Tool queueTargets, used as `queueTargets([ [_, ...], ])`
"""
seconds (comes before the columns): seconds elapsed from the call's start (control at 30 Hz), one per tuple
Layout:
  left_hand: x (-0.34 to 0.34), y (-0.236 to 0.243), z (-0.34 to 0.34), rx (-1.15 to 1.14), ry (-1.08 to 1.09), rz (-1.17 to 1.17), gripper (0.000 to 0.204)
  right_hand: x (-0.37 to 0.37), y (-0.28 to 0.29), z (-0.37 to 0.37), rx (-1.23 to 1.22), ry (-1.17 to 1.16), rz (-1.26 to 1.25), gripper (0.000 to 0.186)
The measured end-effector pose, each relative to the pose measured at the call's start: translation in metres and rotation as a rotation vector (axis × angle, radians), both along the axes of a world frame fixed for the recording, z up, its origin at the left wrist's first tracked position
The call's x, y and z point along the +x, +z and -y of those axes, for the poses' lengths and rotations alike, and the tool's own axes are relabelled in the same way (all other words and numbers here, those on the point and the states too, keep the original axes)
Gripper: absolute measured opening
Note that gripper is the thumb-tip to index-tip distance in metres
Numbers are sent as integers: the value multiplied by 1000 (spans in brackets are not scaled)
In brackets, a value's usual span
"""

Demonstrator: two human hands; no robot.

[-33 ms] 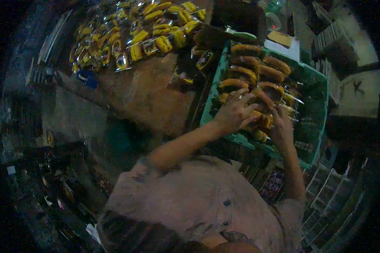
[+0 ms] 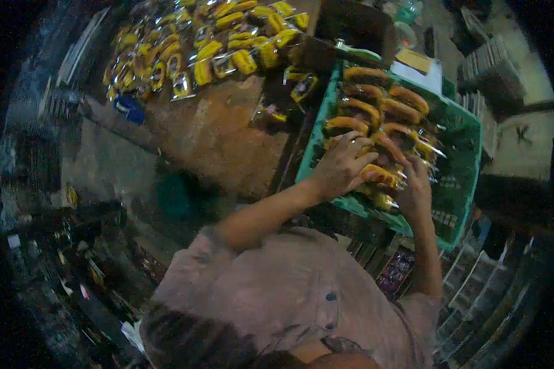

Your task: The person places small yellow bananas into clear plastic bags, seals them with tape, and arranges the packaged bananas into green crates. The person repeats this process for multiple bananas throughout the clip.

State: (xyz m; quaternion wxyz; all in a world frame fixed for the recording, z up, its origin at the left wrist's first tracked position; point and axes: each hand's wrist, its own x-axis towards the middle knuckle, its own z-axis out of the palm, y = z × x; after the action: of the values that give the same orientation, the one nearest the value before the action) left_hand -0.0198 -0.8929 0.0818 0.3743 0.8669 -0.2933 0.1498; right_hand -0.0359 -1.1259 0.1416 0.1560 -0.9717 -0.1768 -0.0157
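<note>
Wooden table (image 2: pixel 228 132): carrying wrapped yellow packets (image 2: pixel 203 52) at eleven o'clock. Green crate (image 2: pixel 468 154): sitting at two o'clock, holding orange-brown wrapped rolls (image 2: pixel 375 111). Left hand (image 2: pixel 341 167) and right hand (image 2: pixel 415 190): both gripping one wrapped roll (image 2: pixel 380 176) lying between them.

We see long orange-brown baked pieces sealed in clear plastic wrappers (image 2: pixel 375 111), lying in close rows inside the green plastic crate (image 2: pixel 465 184) on the right. Far and to the left, on the brown wooden table (image 2: pixel 228 135), we find a wide scatter of smaller clear plastic packets with yellow contents (image 2: pixel 215 49), some overlapping. Near the crate's far left corner, two such yellow packets (image 2: pixel 301 86) lie apart from the heap. We see no signs or screens clearly.
</note>
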Motion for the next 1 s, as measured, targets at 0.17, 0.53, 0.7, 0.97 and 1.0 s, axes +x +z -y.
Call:
queueTargets([
  [0.17, 25, -71, -102, -291, 396, -119, 45, 11, 37, -83, 286, -122, -87, 49],
  [0.53, 131, -229, -243, -270, 302, -852, 90, 250, -154, -257, -477, -169, -331, 31],
  [0.7, 121, -223, -268, -155, 285, -915, 103, 246, -171, -272, -486, -364, -478, 47],
  [0.97, 116, -222, -287, -264, 302, -815, 104, 97, -40, -252, 266, -463, -145, 72],
  [1.0, 115, -226, -286, -228, 317, -807, 103, 65, -15, -231, 301, -569, -84, 73],
])
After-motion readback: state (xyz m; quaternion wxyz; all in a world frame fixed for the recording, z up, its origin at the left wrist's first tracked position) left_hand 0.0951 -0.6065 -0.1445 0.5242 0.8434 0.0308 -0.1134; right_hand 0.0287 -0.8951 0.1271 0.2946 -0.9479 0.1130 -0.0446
